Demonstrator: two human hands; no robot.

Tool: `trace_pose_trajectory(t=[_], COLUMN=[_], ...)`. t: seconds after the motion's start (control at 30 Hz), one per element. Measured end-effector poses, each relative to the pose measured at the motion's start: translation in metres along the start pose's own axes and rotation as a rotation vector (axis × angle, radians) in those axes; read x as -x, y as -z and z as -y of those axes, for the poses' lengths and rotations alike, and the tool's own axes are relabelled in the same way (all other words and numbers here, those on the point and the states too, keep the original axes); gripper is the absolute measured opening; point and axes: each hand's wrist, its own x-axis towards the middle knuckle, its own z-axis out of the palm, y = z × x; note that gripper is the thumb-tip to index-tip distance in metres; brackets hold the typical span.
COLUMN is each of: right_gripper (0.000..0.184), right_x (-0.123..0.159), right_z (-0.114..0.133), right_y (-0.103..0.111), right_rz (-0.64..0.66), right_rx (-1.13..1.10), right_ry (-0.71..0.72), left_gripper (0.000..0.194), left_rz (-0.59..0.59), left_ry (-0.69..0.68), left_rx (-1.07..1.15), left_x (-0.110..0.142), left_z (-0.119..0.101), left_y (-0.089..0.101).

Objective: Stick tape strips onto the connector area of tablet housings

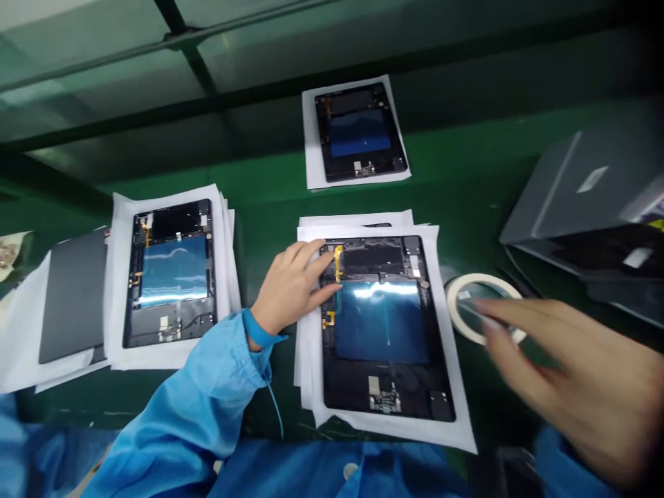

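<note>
An opened tablet (pixel 384 387) lies in front of me on a stack of white sheets (pixel 456 415), its blue battery (pixel 384 332) and a yellow flex cable (pixel 339 263) exposed. Across its upper left edge rests my left hand (pixel 290 283), fingers extended near the flex cable and thumb over the side. My right hand (pixel 565 366) is to the right of the tablet, smeared by motion, with thumb and index finger pinched together. Something small and pale shows at those fingertips, too blurred to name. Under them lies a roll of cream tape (pixel 480 280).
Another opened tablet (pixel 171 325) lies on white sheets at left, beside a dark grey panel (pixel 75 297). A third opened tablet (pixel 357 135) lies at the back. Dark grey boxes or covers (pixel 560 180) stand at right on the green table (pixel 270 187).
</note>
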Motion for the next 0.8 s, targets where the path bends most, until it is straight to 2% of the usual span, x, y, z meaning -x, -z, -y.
trace_pose_trajectory(t=[0.07,0.17,0.23,0.3,0.6,0.8], right_gripper=[0.022,0.018,0.018,0.017,0.016,0.014], right_x=[-0.04,-0.087,-0.101,-0.103,-0.094,-0.093], right_z=[0.021,0.037,0.039,0.036,0.03,0.03], right_y=[-0.031,-0.077,-0.1,-0.112,-0.113,-0.117], right_rz=[0.005,0.008,0.004,-0.013,0.016,-0.017], right_rx=[-0.063,-0.125,-0.127,-0.141,-0.071,-0.059], right_ry=[0.136,0.127,0.09,0.07,0.171,0.19], left_gripper=[0.044,0.04,0.041,0.041,0.038,0.038], left_rz=[0.007,-0.009,-0.029,-0.048,-0.093,-0.062], left_ry=[-0.016,-0.032,-0.033,-0.03,-0.019,-0.015], left_rx=[0.01,-0.005,-0.02,-0.024,0.043,0.045], left_x=[0.0,0.002,0.004,0.005,0.006,0.005], left_z=[0.0,0.0,0.0,0.0,-0.001,-0.002], left_y=[-0.003,-0.007,-0.009,-0.012,-0.016,-0.015])
